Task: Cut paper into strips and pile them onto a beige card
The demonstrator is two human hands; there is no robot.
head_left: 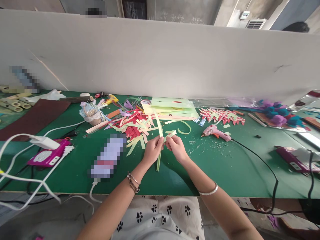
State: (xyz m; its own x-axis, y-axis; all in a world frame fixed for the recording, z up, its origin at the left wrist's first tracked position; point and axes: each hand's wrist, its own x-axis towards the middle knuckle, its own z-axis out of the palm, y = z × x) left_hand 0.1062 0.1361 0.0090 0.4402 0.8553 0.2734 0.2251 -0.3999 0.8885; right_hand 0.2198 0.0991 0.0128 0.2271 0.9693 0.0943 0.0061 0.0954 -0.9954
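Pale green-yellow paper strips [158,123] cross between my two hands over the near middle of the table. My left hand [153,150] pinches the long strip, whose upper end points away from me and whose lower end hangs below the fingers. Close beside it, my right hand [177,146] pinches a short folded end of a strip [170,136]. The fingertips nearly meet and hide where the strips cross. Just beyond lies a heap of red, pink and pale green paper scraps [133,125]. A loose curled green strip [184,128] lies past my right hand.
A pink glue gun [216,132] lies at right, its black cord trailing to the edge. A phone [108,156] on a cable lies at left, near a magenta power strip [51,153]. Behind are pale paper sheets [175,105], woven red-and-white paper [221,116] and a grey partition [160,56].
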